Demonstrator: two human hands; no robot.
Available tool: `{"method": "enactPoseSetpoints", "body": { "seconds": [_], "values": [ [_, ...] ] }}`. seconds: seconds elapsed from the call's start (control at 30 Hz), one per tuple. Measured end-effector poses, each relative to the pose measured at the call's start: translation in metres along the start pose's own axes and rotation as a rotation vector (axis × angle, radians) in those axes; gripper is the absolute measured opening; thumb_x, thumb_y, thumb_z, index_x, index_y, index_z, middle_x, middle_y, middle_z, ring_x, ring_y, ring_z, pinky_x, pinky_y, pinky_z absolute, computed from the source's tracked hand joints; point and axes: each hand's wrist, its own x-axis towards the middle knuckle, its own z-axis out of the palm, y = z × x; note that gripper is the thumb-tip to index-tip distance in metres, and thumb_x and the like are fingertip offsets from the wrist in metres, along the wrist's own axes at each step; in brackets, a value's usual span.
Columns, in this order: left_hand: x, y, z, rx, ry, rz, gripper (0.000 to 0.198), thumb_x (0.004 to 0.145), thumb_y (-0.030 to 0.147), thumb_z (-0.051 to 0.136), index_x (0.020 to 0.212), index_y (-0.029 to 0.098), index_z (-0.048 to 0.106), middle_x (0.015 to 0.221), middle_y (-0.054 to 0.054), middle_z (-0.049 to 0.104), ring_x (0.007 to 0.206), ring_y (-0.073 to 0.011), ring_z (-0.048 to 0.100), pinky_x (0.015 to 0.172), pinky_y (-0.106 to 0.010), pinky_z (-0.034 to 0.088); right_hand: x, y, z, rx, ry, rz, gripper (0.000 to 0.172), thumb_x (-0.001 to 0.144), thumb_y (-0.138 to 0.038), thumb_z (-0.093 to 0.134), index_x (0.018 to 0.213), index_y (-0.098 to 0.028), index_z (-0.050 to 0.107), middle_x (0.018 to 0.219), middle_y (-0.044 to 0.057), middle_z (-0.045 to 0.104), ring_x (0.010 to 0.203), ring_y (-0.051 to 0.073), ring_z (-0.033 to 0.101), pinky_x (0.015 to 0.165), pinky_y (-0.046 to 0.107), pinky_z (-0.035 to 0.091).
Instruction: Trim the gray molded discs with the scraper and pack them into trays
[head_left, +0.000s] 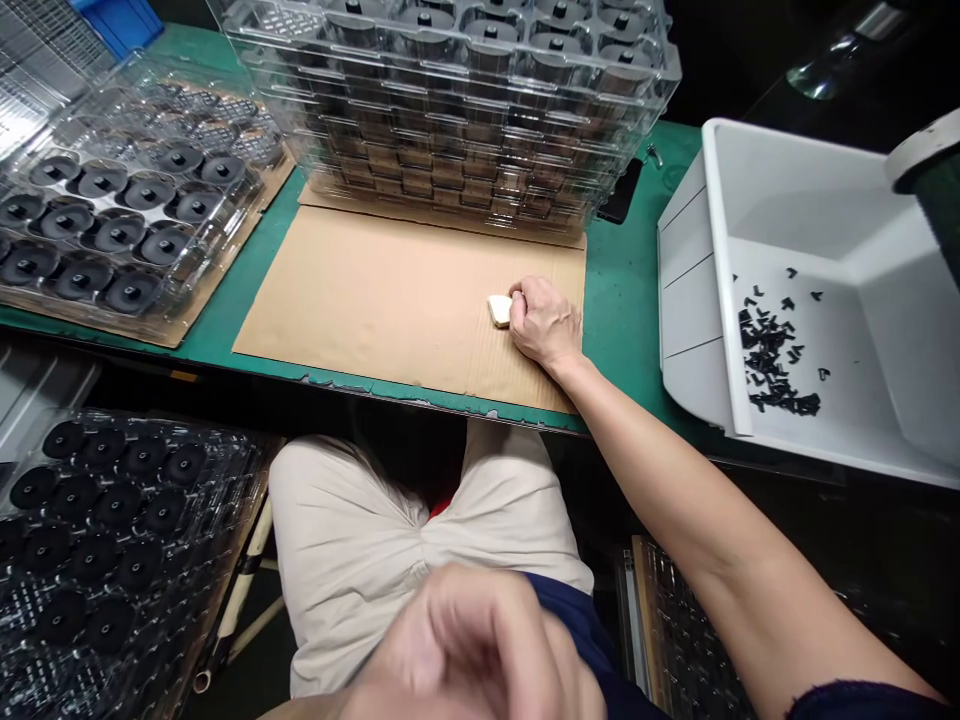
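Observation:
My right hand [546,318] rests near the right side of a flat cardboard sheet [375,290] on the green bench. Its fingers are closed around a small cream-white block [499,310], whose exact kind I cannot make out; one end sticks out to the left. Close to the camera, above my lap, my left hand [480,650] is blurred, with its fingers curled inward. Whether anything is inside those fingers is hidden.
Behind the cardboard rises a stack of clear plastic trays [465,130] with black round parts. Another such tray [112,220] lies at left, more trays [97,520] below it. A white bin [720,280] holding small black pieces stands right, near a dark phone-like object [622,190].

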Motion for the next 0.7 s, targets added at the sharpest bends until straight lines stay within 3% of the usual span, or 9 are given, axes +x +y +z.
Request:
{"method": "enactPoseSetpoints", "body": {
  "seconds": [0.07, 0.17, 0.27, 0.4, 0.53, 0.7],
  "values": [
    [0.014, 0.003, -0.01, -0.101, 0.134, 0.052, 0.023, 0.085, 0.032, 0.078, 0.072, 0.017, 0.067, 0.053, 0.004, 0.045, 0.048, -0.0091, 0.044, 0.051, -0.022, 0.044, 0.0, 0.0, 0.0, 0.006, -0.006, 0.003, 0.024, 0.101, -0.027, 0.041, 0.102, -0.022, 0.065, 0.106, 0.006, 0.069, 0.085, 0.021, 0.057, 0.065, 0.033, 0.03],
    [0.031, 0.006, -0.03, -0.1, 0.468, 0.125, 0.01, 0.085, 0.017, 0.075, 0.08, 0.014, 0.068, 0.06, 0.004, 0.045, 0.053, -0.0079, 0.045, 0.053, -0.02, 0.046, 0.001, 0.001, 0.001, 0.008, -0.007, 0.007, 0.025, 0.101, -0.028, 0.041, 0.102, -0.023, 0.065, 0.106, 0.006, 0.069, 0.085, 0.021, 0.057, 0.065, 0.032, 0.03],
    [0.037, 0.006, -0.048, -0.079, 0.586, 0.154, 0.012, 0.083, 0.017, 0.078, 0.081, 0.013, 0.066, 0.061, 0.005, 0.044, 0.055, -0.0082, 0.045, 0.054, -0.02, 0.046, 0.001, 0.001, 0.002, 0.004, 0.004, 0.0, 0.026, 0.101, -0.028, 0.04, 0.103, -0.022, 0.065, 0.106, 0.007, 0.069, 0.085, 0.021, 0.056, 0.065, 0.031, 0.031],
    [0.035, 0.004, -0.059, -0.028, 0.592, 0.178, 0.013, 0.083, 0.017, 0.077, 0.081, 0.014, 0.065, 0.062, 0.004, 0.045, 0.056, -0.0089, 0.045, 0.054, -0.02, 0.046, 0.001, 0.002, 0.002, -0.004, 0.004, -0.008, 0.026, 0.102, -0.028, 0.04, 0.102, -0.022, 0.065, 0.106, 0.007, 0.069, 0.084, 0.021, 0.056, 0.065, 0.031, 0.032],
    [0.031, 0.005, -0.055, 0.007, 0.535, 0.179, 0.013, 0.085, 0.018, 0.075, 0.079, 0.014, 0.063, 0.064, 0.003, 0.048, 0.057, -0.0097, 0.048, 0.056, -0.022, 0.048, 0.001, 0.001, 0.002, -0.005, -0.001, 0.003, 0.025, 0.102, -0.027, 0.04, 0.102, -0.022, 0.065, 0.106, 0.007, 0.068, 0.085, 0.021, 0.057, 0.065, 0.032, 0.032],
    [0.021, 0.002, -0.036, 0.051, 0.33, 0.18, 0.026, 0.087, 0.026, 0.079, 0.074, 0.016, 0.058, 0.066, 0.002, 0.053, 0.056, -0.0104, 0.053, 0.059, -0.024, 0.051, 0.001, 0.001, 0.001, -0.003, -0.008, 0.001, 0.025, 0.102, -0.028, 0.04, 0.101, -0.022, 0.064, 0.106, 0.007, 0.068, 0.086, 0.022, 0.057, 0.066, 0.032, 0.031]
  ]
}}
